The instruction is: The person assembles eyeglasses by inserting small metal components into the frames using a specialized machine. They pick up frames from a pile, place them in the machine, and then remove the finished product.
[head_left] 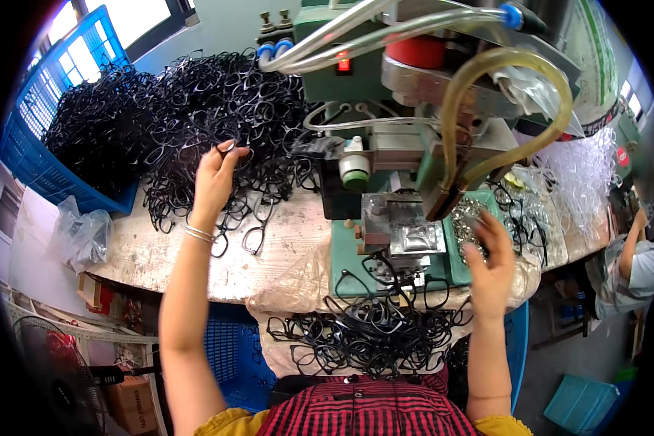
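Note:
My left hand (216,173) reaches to the near side of a big heap of black eyeglass frames (218,102). Its fingers are pinched on a dark eyeglass frame, mostly hidden by the hand and the heap. My right hand (493,261) is at the green tray (459,272) of small shiny metal parts (466,225). Its fingers are blurred, with thumb and fingers apart and nothing visible between them. Between my hands stands a green bench machine with a metal fixture block (414,238). More black eyeglass frames (374,330) lie piled in front of it, near my lap.
A blue plastic crate (58,156) tips out frames at the far left, beside a clear plastic bag (83,232). Hoses (516,65) arch over the machine. Clear plastic pieces (578,171) are heaped at the right, where another person (625,269) sits. A fan (54,370) stands lower left.

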`<action>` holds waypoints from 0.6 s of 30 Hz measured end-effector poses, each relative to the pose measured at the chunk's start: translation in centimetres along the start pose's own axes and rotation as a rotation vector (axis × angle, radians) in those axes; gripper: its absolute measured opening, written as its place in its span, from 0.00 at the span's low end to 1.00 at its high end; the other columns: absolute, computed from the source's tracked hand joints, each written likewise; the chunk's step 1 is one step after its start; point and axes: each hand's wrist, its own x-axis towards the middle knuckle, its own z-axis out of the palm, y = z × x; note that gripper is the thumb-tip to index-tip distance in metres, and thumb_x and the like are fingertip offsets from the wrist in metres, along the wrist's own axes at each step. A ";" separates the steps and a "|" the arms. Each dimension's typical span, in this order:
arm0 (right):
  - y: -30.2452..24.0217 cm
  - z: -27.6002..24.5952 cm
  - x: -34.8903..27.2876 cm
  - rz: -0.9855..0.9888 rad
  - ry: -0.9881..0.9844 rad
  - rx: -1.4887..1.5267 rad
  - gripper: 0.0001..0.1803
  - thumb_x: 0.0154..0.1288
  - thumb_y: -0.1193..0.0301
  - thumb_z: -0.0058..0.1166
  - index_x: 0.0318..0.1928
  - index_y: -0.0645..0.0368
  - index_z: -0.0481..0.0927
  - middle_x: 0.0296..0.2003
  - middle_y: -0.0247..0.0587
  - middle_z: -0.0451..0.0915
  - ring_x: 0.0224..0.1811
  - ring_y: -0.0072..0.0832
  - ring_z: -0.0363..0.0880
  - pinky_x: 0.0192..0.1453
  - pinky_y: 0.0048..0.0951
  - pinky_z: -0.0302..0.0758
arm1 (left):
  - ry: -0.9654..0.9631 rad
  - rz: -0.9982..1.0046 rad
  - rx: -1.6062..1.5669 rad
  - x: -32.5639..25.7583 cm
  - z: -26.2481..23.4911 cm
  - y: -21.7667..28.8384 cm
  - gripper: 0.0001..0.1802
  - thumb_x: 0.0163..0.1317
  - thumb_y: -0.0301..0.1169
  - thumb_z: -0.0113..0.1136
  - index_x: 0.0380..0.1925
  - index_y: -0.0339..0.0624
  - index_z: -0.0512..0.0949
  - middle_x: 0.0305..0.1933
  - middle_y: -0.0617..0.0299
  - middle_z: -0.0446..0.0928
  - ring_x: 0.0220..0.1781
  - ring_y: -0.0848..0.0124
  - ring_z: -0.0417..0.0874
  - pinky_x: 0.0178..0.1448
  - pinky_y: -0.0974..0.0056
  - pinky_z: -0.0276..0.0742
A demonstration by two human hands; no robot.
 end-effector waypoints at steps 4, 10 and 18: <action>4.0 -8.0 -3.1 0.093 0.165 -0.483 0.18 0.62 0.80 0.58 0.54 0.64 0.80 0.52 0.42 0.81 0.52 0.29 0.78 0.60 0.31 0.72 | -0.195 -0.774 0.152 -0.7 -0.4 -3.7 0.41 0.67 0.63 0.52 0.33 0.25 0.80 0.37 0.48 0.78 0.41 0.57 0.78 0.49 0.58 0.74; 5.4 -8.0 -5.5 -0.191 0.109 -0.962 0.20 0.49 0.77 0.67 0.45 0.63 0.81 0.39 0.49 0.78 0.45 0.47 0.74 0.52 0.42 0.70 | -0.243 -0.096 0.908 -3.7 -1.2 5.4 0.18 0.57 0.43 0.68 0.33 0.38 0.81 0.45 0.52 0.76 0.50 0.55 0.77 0.49 0.53 0.78; 5.3 -8.3 -3.8 -0.168 0.129 -0.731 0.20 0.48 0.79 0.64 0.45 0.62 0.82 0.37 0.47 0.78 0.42 0.44 0.74 0.51 0.40 0.70 | -0.273 -0.009 0.604 -15.9 -0.2 3.8 0.06 0.56 0.26 0.63 0.28 0.35 0.77 0.46 0.53 0.75 0.51 0.55 0.75 0.55 0.56 0.74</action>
